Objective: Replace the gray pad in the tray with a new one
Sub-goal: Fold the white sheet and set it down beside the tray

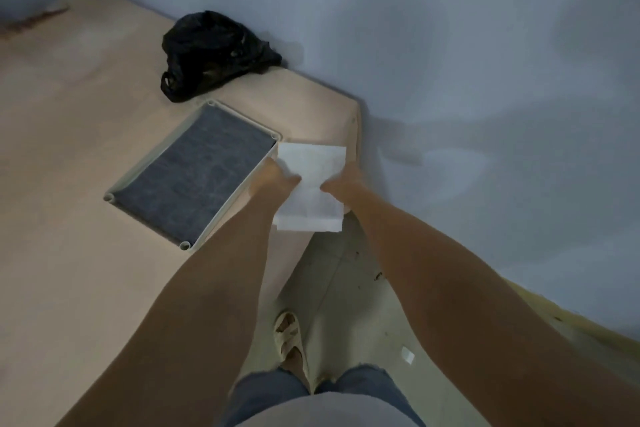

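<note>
A pale rectangular tray (pixel 239 189) lies on the tan table, with a gray pad (pixel 197 173) covering its floor. Just right of the tray, over the table's right edge, I hold a folded white pad (pixel 311 163) in both hands. My left hand (pixel 273 177) pinches its left side, close to the tray's right rim. My right hand (pixel 343 182) grips its right side. The white pad's lower part hangs down between my forearms.
A crumpled black plastic bag (pixel 214 52) sits on the table beyond the tray, against the blue-gray wall (pixel 450 45). The tan table (pixel 69 135) stretches left. Below, the floor (pixel 349 302) shows my sandalled foot and a small white scrap (pixel 408 355).
</note>
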Demonstrator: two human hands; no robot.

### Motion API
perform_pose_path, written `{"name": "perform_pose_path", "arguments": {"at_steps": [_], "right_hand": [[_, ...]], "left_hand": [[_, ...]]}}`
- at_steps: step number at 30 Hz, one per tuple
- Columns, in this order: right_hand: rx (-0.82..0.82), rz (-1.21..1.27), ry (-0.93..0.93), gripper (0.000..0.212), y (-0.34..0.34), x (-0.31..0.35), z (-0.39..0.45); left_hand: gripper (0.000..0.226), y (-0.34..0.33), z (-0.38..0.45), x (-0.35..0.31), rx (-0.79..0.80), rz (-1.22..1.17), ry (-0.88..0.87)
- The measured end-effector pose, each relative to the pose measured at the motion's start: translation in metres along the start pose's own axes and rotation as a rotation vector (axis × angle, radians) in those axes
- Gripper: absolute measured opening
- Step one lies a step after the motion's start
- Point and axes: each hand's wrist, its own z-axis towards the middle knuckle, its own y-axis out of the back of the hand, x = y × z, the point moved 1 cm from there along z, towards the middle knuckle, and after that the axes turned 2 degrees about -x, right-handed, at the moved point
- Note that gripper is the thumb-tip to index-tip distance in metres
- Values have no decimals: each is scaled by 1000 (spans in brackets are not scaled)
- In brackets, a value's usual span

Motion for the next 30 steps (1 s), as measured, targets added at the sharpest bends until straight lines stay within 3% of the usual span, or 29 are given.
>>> {"name": "perform_pose_path", "arguments": {"at_steps": [2, 7, 15, 19, 23, 30], "right_hand": [[0, 33, 2, 60, 0, 15, 13], [20, -5, 18, 70, -5, 54, 38], [108, -17, 140, 58, -34, 115, 60], [221, -39, 248, 53, -58, 156, 73], [346, -133, 372, 50, -83, 199, 81], [518, -252, 535, 54, -130, 246, 80]], "left_hand": [[67, 14, 21, 0, -17, -22, 3], [64, 35, 51, 4, -79, -16, 47], [68, 69, 77, 29, -161, -89, 199], [67, 97, 86, 47, -232, -179, 301], [82, 124, 92, 63, -262, -251, 447], [71, 143, 81, 97, -468, -333, 604]]}}
